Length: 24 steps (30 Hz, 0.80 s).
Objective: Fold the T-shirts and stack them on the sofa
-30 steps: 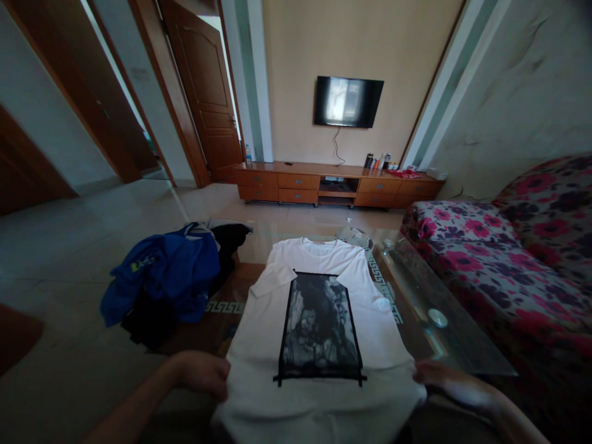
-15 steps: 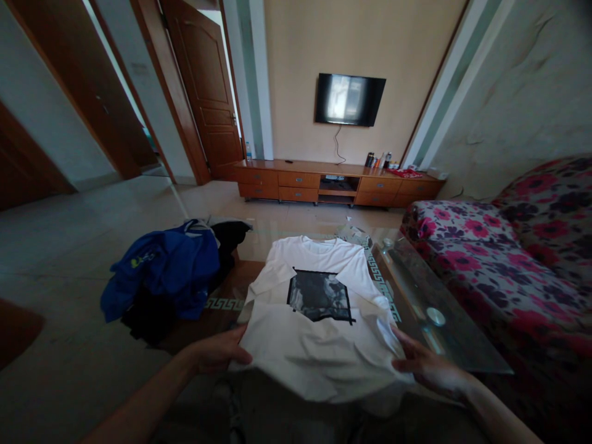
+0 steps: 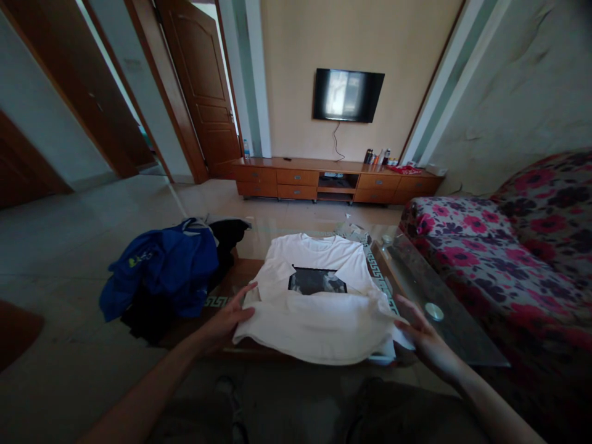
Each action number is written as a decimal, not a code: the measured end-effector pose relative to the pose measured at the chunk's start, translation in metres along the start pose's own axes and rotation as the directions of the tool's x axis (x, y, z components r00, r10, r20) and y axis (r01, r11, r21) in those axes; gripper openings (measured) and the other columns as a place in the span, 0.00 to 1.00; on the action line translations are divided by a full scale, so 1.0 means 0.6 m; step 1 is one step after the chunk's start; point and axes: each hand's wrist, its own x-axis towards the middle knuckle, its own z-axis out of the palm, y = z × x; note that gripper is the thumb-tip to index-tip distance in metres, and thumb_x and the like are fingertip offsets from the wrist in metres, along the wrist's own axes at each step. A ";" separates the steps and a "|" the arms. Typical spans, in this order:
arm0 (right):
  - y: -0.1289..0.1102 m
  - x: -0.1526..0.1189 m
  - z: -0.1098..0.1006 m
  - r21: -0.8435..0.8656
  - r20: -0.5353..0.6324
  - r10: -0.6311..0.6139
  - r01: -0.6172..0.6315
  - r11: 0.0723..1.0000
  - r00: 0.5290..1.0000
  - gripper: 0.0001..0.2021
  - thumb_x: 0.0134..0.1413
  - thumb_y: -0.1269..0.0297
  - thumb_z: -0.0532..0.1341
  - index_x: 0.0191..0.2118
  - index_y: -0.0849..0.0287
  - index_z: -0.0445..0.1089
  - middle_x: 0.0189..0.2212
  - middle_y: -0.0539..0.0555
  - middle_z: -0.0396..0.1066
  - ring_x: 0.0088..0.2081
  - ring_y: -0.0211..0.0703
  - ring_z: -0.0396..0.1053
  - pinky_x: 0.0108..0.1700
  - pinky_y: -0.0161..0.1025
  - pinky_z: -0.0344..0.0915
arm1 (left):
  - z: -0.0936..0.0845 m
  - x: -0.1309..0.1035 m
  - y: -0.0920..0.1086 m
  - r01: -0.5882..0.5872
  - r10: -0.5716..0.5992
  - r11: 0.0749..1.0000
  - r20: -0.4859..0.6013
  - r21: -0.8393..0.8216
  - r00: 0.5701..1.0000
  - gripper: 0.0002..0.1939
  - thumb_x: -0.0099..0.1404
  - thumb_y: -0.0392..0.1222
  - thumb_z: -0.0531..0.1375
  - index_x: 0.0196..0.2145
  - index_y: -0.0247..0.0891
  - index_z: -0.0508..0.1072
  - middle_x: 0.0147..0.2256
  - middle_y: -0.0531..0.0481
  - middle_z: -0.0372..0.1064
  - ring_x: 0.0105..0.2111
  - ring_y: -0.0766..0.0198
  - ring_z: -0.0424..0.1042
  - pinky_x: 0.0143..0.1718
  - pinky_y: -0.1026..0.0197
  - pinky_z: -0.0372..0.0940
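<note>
A white T-shirt [image 3: 314, 327] lies on the glass coffee table with its neckline pointing away from me. Both sleeves are turned inward over the chest, and the lower part is doubled upward, covering the bottom of the dark printed picture [image 3: 317, 281]. At its left side, my left hand [image 3: 231, 317] grips the folded edge between thumb and fingers. My right hand [image 3: 419, 330] pinches a corner of the cloth on the opposite side.
Left of the shirt is a heap of clothes with a blue garment [image 3: 166, 265] and black ones. The glass coffee table [image 3: 456, 333] extends right towards a floral sofa [image 3: 490, 265]. A low TV cabinet [image 3: 298, 179] stands along the far wall.
Both hands have moved away from me and slightly up, carrying the shirt's lower part forward. The doubled cloth now hides more of the print. The clothes heap has stayed put.
</note>
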 end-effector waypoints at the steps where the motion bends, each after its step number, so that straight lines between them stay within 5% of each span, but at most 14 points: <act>1: 0.000 0.002 -0.005 0.010 -0.015 -0.004 0.004 1.000 1.000 0.36 0.58 0.51 0.66 0.69 0.45 0.56 0.49 0.54 0.77 0.37 0.47 0.77 0.38 0.42 0.74 | 0.000 0.001 0.004 -0.008 0.009 1.000 -0.048 0.013 0.999 0.48 0.57 0.48 0.71 0.70 0.46 0.53 0.54 0.40 0.71 0.37 0.59 0.76 0.36 0.61 0.70; 5: 0.000 0.003 -0.023 0.108 0.024 -0.002 -0.001 0.994 1.000 0.21 0.55 0.58 0.66 0.54 0.55 0.74 0.46 0.56 0.78 0.42 0.47 0.76 0.44 0.40 0.72 | -0.007 0.000 0.013 -0.014 0.013 0.999 -0.036 -0.034 0.999 0.27 0.56 0.42 0.67 0.54 0.36 0.73 0.49 0.40 0.74 0.42 0.55 0.77 0.42 0.58 0.71; 9: -0.003 -0.001 -0.029 0.132 0.071 0.004 -0.013 0.991 0.997 0.31 0.43 0.66 0.69 0.58 0.54 0.74 0.55 0.57 0.75 0.53 0.56 0.74 0.57 0.48 0.68 | -0.009 -0.007 0.012 -0.106 0.124 0.987 0.147 -0.125 0.981 0.40 0.50 0.34 0.66 0.62 0.40 0.67 0.63 0.37 0.64 0.53 0.46 0.74 0.52 0.50 0.69; 12: -0.001 0.002 -0.032 0.046 0.021 -0.001 0.000 0.999 1.000 0.33 0.44 0.64 0.73 0.60 0.52 0.73 0.54 0.57 0.76 0.52 0.56 0.75 0.57 0.49 0.69 | -0.002 -0.003 0.011 -0.204 0.203 0.979 0.064 0.004 0.977 0.43 0.50 0.35 0.69 0.63 0.40 0.64 0.60 0.37 0.67 0.51 0.48 0.75 0.52 0.51 0.69; 17: 0.001 0.008 -0.034 -0.029 -0.060 -0.045 0.043 0.999 0.997 0.31 0.44 0.55 0.76 0.56 0.54 0.76 0.49 0.58 0.79 0.48 0.55 0.76 0.53 0.47 0.72 | 0.004 0.004 0.011 -0.268 0.308 0.898 -0.063 0.348 0.949 0.27 0.54 0.40 0.68 0.52 0.36 0.72 0.51 0.39 0.75 0.48 0.51 0.76 0.52 0.52 0.68; 19: 0.000 0.008 -0.033 -0.029 -0.087 -0.067 0.065 0.997 0.994 0.28 0.46 0.51 0.75 0.53 0.56 0.77 0.46 0.58 0.80 0.46 0.53 0.77 0.53 0.47 0.72 | -0.001 0.002 0.014 -0.287 0.352 0.818 -0.039 0.498 0.935 0.22 0.57 0.40 0.65 0.50 0.37 0.74 0.49 0.42 0.75 0.48 0.51 0.76 0.52 0.53 0.68; 24: 0.003 0.008 -0.035 -0.141 -0.115 -0.164 0.147 0.979 0.980 0.24 0.55 0.43 0.67 0.46 0.60 0.80 0.36 0.58 0.78 0.39 0.48 0.74 0.45 0.42 0.72 | -0.020 -0.005 0.024 -0.298 0.487 0.445 0.051 0.844 0.872 0.15 0.57 0.38 0.63 0.44 0.40 0.75 0.47 0.46 0.74 0.49 0.52 0.72 0.53 0.55 0.64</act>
